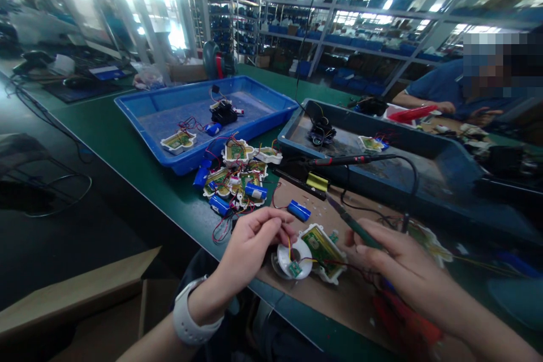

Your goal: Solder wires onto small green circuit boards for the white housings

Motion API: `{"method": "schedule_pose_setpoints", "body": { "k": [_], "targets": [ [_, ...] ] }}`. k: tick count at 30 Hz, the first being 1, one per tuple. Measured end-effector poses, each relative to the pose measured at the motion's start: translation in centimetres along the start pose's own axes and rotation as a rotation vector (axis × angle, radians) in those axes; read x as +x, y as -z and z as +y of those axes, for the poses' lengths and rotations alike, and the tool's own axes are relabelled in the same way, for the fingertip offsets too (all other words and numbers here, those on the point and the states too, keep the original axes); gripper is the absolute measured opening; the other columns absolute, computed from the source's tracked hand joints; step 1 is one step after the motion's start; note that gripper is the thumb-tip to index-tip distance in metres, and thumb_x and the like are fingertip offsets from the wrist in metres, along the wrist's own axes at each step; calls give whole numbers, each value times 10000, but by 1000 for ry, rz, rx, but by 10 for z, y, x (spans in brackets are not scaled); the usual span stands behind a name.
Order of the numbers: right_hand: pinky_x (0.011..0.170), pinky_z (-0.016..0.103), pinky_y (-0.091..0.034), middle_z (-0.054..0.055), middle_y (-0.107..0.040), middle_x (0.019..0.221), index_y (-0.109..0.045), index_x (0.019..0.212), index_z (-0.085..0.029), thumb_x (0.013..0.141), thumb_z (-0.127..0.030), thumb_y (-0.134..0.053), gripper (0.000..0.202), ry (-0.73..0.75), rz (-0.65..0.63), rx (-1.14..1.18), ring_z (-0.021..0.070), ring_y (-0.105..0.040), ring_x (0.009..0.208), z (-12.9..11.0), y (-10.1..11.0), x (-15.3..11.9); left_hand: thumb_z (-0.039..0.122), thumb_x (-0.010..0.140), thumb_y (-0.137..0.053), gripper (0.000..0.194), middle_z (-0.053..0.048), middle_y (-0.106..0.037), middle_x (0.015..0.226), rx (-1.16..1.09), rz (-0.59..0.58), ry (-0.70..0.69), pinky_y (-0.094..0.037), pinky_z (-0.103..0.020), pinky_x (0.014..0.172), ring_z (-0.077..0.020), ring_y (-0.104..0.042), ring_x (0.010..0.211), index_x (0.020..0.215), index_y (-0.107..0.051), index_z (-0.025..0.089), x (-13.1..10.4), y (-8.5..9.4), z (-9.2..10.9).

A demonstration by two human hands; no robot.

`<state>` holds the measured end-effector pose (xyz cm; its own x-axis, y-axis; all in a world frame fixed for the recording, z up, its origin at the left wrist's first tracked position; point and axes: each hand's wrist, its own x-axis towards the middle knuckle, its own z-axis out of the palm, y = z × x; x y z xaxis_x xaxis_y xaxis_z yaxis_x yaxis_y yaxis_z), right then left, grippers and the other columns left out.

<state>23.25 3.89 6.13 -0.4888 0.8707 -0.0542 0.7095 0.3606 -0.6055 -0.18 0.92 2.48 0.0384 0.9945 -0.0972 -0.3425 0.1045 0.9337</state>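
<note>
My left hand (258, 237) is closed in a pinch on thin wires (290, 248) that rise from a small green circuit board (294, 269). That little board lies on a round white part (304, 250) with a hole in its middle. Beside it sits a white housing with a larger green board (324, 251), and dark red wires run off it to the right. My right hand (392, 254) is wrapped around green-handled tweezers (358, 229), their metal tip pointing up and left. A blue battery cell (298, 210) lies just beyond my left fingers.
A soldering iron (343, 160) rests across its stand near a yellow block (317, 181). Wired boards (238, 151) and blue cells are piled left. Behind stand a blue tray (169, 161) and a darker tray (445, 167). A co-worker (441, 90) sits far right. Something red (403, 319) lies under my right forearm.
</note>
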Motion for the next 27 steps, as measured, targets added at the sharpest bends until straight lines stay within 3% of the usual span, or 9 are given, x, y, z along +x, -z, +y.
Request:
{"method": "schedule_pose_setpoints", "body": {
  "k": [3, 5, 10, 16, 19, 22, 27],
  "targets": [
    [736, 338, -460, 81, -598, 928, -528, 732, -198, 891, -403, -381, 298, 35, 86, -115, 225, -571, 900, 3, -2, 2, 211, 789, -612, 187, -41, -721, 884, -20, -4, -46, -552, -208, 743, -114, -685, 774, 948, -685, 147, 1, 3, -4],
    [741, 338, -470, 86, -584, 921, -506, 709, -198, 893, -401, -372, 304, 48, 98, -117, 231, -570, 929, 1, -4, 2, 182, 755, -665, 172, -33, -724, 880, 24, 17, -68, -551, -199, 768, -113, -688, 796, 922, -695, 152, 2, 3, -4],
    [670, 303, -482, 80, -585, 859, -511, 694, -208, 866, -364, -397, 259, 63, 109, -105, 218, -588, 865, -6, -6, -3, 194, 765, -687, 60, -5, -676, 733, 171, 61, -187, -554, -184, 635, -108, -674, 656, 811, -709, 163, 0, 1, -2],
    [692, 276, -501, 53, -633, 898, -575, 758, -223, 891, -358, -394, 263, 0, 87, 59, 198, -602, 863, -9, -7, -15, 197, 847, -593, 144, -10, -627, 747, 422, 109, -368, -522, -167, 555, -86, -640, 578, 911, -721, 175, -5, 0, -4],
    [748, 284, -520, 35, -650, 921, -622, 834, -238, 906, -388, -398, 279, -63, 26, 153, 197, -612, 897, -17, -6, -18, 224, 848, -574, 164, -6, -599, 720, 456, 119, -354, -490, -154, 474, -69, -594, 504, 889, -723, 167, -6, -2, -2],
    [769, 307, -535, 48, -654, 964, -645, 841, -234, 900, -408, -401, 306, -53, -26, 130, 211, -619, 919, -23, -6, -19, 249, 805, -590, 160, 18, -558, 626, 394, 137, -287, -429, -136, 391, -45, -508, 409, 742, -691, 142, -5, -4, 1],
    [772, 336, -552, 81, -642, 1112, -671, 980, -231, 893, -435, -417, 337, -13, -3, 65, 247, -617, 1011, -24, -11, -20, 267, 763, -619, 176, 56, -464, 479, 364, 143, -235, -372, -117, 375, -36, -423, 386, 649, -652, 137, -5, -8, 5]
  ]
}}
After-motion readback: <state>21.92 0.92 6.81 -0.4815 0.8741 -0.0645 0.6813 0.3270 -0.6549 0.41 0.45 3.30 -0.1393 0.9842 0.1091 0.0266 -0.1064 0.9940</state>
